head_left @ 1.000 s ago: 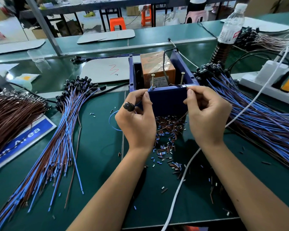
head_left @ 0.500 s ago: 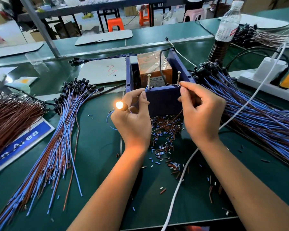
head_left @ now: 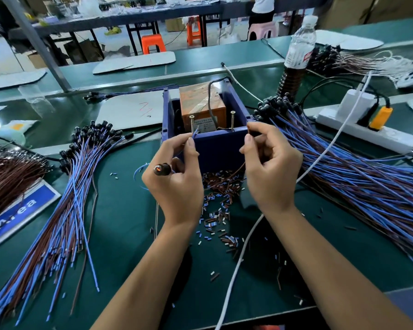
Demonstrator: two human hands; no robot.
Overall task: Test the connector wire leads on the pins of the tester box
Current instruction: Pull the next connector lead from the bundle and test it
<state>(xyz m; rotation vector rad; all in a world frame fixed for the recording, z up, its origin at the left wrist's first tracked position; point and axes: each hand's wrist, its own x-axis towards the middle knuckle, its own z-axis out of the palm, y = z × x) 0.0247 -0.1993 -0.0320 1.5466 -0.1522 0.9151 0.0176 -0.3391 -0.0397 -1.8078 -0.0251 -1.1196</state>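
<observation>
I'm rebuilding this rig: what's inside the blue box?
Inside the box: an orange taped block, a black cable and two upright screws. Its floor and wiring are hidden by the walls.

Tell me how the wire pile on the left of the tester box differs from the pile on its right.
The left pile lies clear of the blue tester box, while the right pile starts close beside it. The left pile's black connector heads sit at its far end and its wires run toward the person; the right pile's wires fan out to the right, with a white cable lying across them. Both mix blue and brown leads on the green table.
</observation>
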